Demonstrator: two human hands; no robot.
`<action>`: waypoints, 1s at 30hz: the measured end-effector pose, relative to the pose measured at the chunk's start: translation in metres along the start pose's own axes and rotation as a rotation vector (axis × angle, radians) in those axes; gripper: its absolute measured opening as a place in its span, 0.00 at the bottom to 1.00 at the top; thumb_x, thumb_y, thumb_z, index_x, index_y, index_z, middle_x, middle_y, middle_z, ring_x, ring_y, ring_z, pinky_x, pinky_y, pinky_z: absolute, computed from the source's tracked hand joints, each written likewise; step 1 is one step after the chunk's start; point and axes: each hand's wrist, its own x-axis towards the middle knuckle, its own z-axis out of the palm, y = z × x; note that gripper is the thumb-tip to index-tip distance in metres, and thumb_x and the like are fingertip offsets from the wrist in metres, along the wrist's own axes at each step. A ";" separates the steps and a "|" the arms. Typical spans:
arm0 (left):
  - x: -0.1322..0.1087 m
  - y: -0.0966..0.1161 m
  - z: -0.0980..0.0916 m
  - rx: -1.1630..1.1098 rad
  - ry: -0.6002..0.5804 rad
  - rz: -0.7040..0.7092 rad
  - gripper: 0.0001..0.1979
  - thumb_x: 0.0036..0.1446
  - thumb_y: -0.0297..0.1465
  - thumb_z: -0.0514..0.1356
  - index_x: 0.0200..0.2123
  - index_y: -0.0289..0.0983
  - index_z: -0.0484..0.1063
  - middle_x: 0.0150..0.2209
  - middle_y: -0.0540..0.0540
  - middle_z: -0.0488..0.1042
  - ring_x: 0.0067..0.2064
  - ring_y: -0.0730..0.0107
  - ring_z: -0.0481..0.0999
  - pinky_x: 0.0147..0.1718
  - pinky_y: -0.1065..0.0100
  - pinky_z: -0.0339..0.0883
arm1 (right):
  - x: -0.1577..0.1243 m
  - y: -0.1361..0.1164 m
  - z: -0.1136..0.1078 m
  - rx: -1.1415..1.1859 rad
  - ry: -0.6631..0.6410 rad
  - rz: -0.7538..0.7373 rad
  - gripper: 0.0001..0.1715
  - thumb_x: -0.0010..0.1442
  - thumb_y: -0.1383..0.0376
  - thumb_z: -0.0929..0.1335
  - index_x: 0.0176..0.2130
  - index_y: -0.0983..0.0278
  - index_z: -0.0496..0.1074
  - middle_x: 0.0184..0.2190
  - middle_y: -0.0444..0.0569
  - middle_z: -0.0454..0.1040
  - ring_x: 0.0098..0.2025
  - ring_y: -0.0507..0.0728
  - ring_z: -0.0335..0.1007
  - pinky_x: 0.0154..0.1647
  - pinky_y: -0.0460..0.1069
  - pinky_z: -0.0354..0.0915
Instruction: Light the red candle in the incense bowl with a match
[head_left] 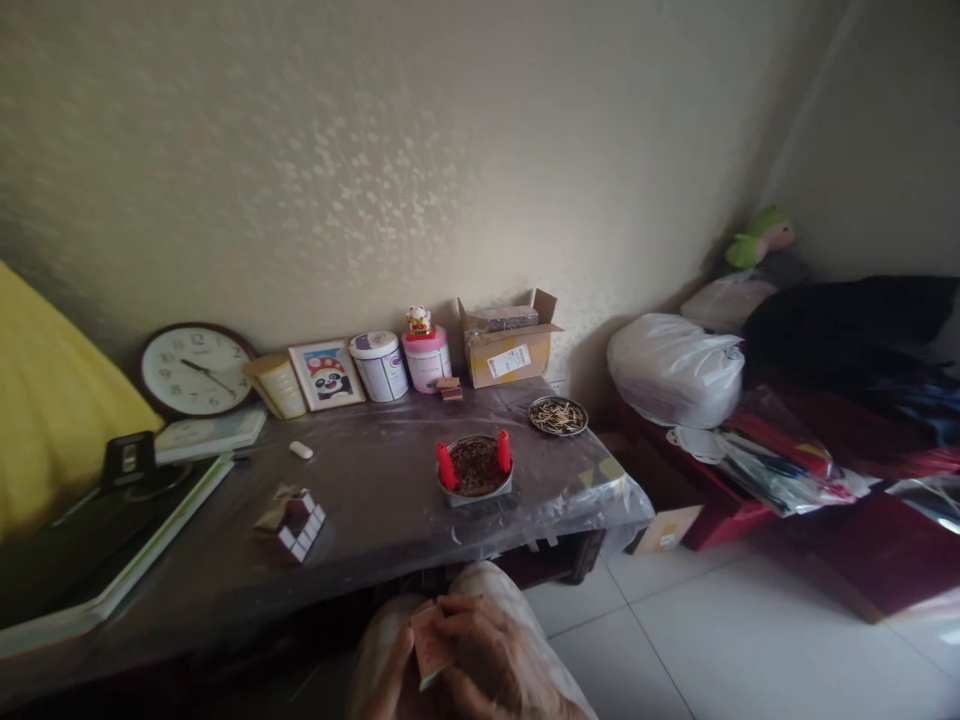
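Both my hands are low at the bottom edge, over my lap, below the table's front edge. My left hand [386,675] and my right hand [491,655] are closed together around a small reddish box [429,645], fingers wrapped over it. Just beyond them on the plastic-covered table [375,520] stands a round bowl of brown matter [475,468] with two red candles [447,466] upright in it. A scrambled puzzle cube [298,522] lies to the left of the bowl.
Along the wall stand a round clock [195,370], a panda picture frame [327,374], two tubs [381,366], a cardboard box [510,345] and a dish of sticks [558,415]. Books and a black stand lie left. Bags and clutter sit at right on red furniture; white tiled floor below.
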 end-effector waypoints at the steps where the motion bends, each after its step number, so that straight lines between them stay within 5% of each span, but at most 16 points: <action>1: -0.001 -0.002 0.001 -0.030 -0.021 -0.017 0.22 0.48 0.53 0.62 0.38 0.43 0.78 0.36 0.44 0.81 0.51 0.50 0.77 0.41 0.61 0.76 | -0.001 0.001 -0.001 -0.022 -0.002 -0.010 0.19 0.61 0.66 0.67 0.52 0.58 0.70 0.57 0.50 0.71 0.57 0.58 0.68 0.59 0.53 0.64; 6: -0.008 -0.002 0.013 -0.407 -0.233 -0.180 0.17 0.45 0.41 0.70 0.39 0.42 0.80 0.38 0.44 0.82 0.53 0.50 0.75 0.50 0.58 0.70 | -0.005 0.006 0.001 -0.126 0.081 -0.158 0.23 0.58 0.71 0.66 0.53 0.60 0.66 0.56 0.53 0.69 0.57 0.58 0.67 0.58 0.55 0.66; 9: -0.016 0.002 0.022 -0.504 -0.185 -0.147 0.11 0.55 0.34 0.64 0.42 0.41 0.79 0.42 0.44 0.81 0.51 0.56 0.76 0.51 0.59 0.68 | -0.006 0.006 0.003 -0.137 0.140 -0.182 0.24 0.57 0.73 0.64 0.52 0.60 0.65 0.55 0.53 0.69 0.57 0.58 0.66 0.58 0.55 0.66; 15: -0.026 0.004 0.032 -0.595 -0.152 -0.209 0.11 0.57 0.32 0.63 0.42 0.34 0.79 0.41 0.42 0.81 0.46 0.61 0.78 0.50 0.64 0.69 | -0.009 0.007 0.010 -0.131 0.219 -0.136 0.23 0.57 0.73 0.64 0.52 0.60 0.66 0.56 0.53 0.66 0.58 0.60 0.63 0.60 0.59 0.63; 22: -0.024 0.005 0.028 -0.620 -0.163 -0.130 0.10 0.58 0.29 0.62 0.43 0.35 0.77 0.44 0.42 0.80 0.46 0.65 0.77 0.44 0.67 0.71 | -0.009 0.017 -0.002 -0.055 0.042 -0.142 0.26 0.59 0.67 0.69 0.56 0.57 0.64 0.59 0.51 0.64 0.62 0.61 0.58 0.64 0.60 0.57; 30: -0.024 0.003 0.023 -0.480 -0.141 -0.281 0.09 0.59 0.32 0.61 0.39 0.33 0.78 0.35 0.43 0.80 0.34 0.66 0.77 0.32 0.66 0.71 | 0.011 0.025 -0.020 -0.044 0.113 -0.234 0.10 0.66 0.70 0.64 0.44 0.59 0.72 0.42 0.49 0.75 0.47 0.54 0.72 0.50 0.50 0.68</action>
